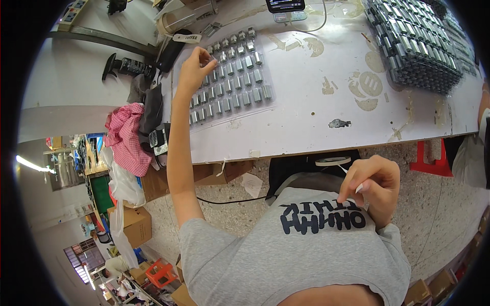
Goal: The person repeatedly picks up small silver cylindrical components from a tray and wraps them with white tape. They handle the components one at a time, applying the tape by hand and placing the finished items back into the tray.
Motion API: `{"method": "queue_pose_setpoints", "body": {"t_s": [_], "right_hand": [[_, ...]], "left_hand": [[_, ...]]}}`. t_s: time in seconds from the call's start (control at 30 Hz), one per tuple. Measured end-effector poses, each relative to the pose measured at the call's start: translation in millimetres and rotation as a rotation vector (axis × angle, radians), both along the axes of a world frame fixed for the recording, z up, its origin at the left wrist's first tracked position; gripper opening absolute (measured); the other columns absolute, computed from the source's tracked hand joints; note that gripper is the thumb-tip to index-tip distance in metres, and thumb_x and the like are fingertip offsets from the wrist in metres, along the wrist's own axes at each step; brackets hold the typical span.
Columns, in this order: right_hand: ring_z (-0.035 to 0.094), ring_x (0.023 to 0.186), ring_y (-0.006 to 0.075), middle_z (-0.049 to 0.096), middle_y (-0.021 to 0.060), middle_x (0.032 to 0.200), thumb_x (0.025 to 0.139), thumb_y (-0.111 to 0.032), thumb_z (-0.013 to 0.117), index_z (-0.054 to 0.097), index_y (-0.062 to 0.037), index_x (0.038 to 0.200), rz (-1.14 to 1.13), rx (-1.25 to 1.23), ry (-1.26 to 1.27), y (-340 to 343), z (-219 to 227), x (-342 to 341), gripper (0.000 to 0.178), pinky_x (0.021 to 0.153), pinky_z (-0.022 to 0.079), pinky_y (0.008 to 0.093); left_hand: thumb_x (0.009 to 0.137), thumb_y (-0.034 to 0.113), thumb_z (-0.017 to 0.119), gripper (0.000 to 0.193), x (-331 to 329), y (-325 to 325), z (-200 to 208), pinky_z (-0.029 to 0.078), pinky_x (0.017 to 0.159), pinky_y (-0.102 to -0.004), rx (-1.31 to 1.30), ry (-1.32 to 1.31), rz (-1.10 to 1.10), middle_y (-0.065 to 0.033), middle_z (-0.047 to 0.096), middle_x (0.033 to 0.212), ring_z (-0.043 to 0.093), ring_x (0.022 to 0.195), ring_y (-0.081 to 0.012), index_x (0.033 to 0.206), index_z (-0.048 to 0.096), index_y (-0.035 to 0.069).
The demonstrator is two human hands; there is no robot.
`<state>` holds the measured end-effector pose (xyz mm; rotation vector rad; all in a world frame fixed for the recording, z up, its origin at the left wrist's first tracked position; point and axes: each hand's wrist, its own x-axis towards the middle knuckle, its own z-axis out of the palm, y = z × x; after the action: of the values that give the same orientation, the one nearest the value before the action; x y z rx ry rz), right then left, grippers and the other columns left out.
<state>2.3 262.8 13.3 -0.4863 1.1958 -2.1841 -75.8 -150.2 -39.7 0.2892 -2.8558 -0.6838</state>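
You had the clear tray (265, 77) lying on the white tabletop (301, 122), loaded with rows of short, silver, faceted metal pieces (238, 82). Your left hand (196, 66) was over the tray's left side, towards its far rows, fingers curled and narrow, with thumb and forefinger tips close together among the pieces. Your right hand (375, 186) was to the right of the tray and nearer your body than it, in front of your grey shirt (301, 255); its fingers were bent and narrow, and a pale sliver showed by the thumb tip. At this scale it could not be determined whether either hand gripped anything. A white ring (332, 161) was just beside your right hand, also nearer you than the tray. Well to the right of the tray you had a tall stack (418, 51) of similar pieces. A lit phone (286, 5) was beyond the tray and to its right; a pink checked cloth (125, 135) hung to its left.
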Motion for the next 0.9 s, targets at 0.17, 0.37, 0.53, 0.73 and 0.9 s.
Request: {"method": "queue_pose_setpoints", "body": {"t_s": [0.17, 0.37, 0.53, 0.73, 0.9], "right_hand": [[0.043, 0.047, 0.0045, 0.057, 0.0093, 0.063, 0.081, -0.007, 0.053, 0.053, 0.0007, 0.078, -0.12, 0.043, 0.001, -0.2, 0.4, 1.3, 0.008, 0.042, 0.031, 0.0159], [0.038, 0.045, 0.0027, 0.052, 0.0059, 0.059, 0.082, -0.007, 0.052, 0.051, 0.0, 0.077, -0.235, 0.036, 0.075, 6.8, 0.8, 1.2, 0.008, 0.04, 0.026, 0.0154], [0.042, 0.048, 0.0025, 0.052, 0.0051, 0.063, 0.08, -0.003, 0.055, 0.051, 0.0005, 0.079, -0.175, 0.164, 0.163, 2.4, 12.0, -0.1, 0.005, 0.041, 0.027, 0.0144], [0.051, 0.062, 0.0039, 0.056, 0.0025, 0.072, 0.081, -0.005, 0.056, 0.052, 0.0018, 0.083, -0.095, 0.269, 0.33, -22.4, 17.2, -7.7, 0.008, 0.054, 0.039, 0.0163], [0.056, 0.068, 0.0054, 0.059, 0.0042, 0.073, 0.081, -0.006, 0.056, 0.052, 0.0021, 0.084, -0.04, 0.345, 0.386, -20.1, 23.8, -12.0, 0.009, 0.06, 0.044, 0.017]], "left_hand": [[0.072, 0.011, 0.063, 0.022, 2.4, 6.8, -6.5, 0.046, 0.065, -0.0267, 0.063, 0.118, -0.029, -0.0083, 0.06, 0.079, 0.058, 0.069, -0.0157, 0.09, 0.054, 0.002], [0.074, 0.008, 0.062, 0.021, 28.2, 27.1, 14.6, 0.046, 0.068, -0.026, 0.142, 0.213, 0.06, -0.0093, 0.06, 0.082, 0.058, 0.074, -0.0142, 0.093, 0.055, 0.001], [0.08, 0.007, 0.056, 0.018, 76.7, 118.8, 38.0, 0.045, 0.08, -0.0269, 1.109, 0.181, 0.033, -0.0137, 0.059, 0.095, 0.057, 0.088, -0.0167, 0.094, 0.049, -0.002], [0.082, 0.007, 0.053, 0.034, 119.1, 239.2, 60.1, 0.045, 0.085, -0.0287, 1.601, 0.183, 0.016, -0.0164, 0.055, 0.103, 0.056, 0.095, -0.0196, 0.112, 0.043, -0.005], [0.081, 0.0, 0.052, 0.042, 130.7, 257.5, 61.7, 0.044, 0.085, -0.0287, 1.402, 0.352, -0.104, -0.0164, 0.052, 0.108, 0.054, 0.098, -0.0203, 0.121, 0.038, -0.004]]}}
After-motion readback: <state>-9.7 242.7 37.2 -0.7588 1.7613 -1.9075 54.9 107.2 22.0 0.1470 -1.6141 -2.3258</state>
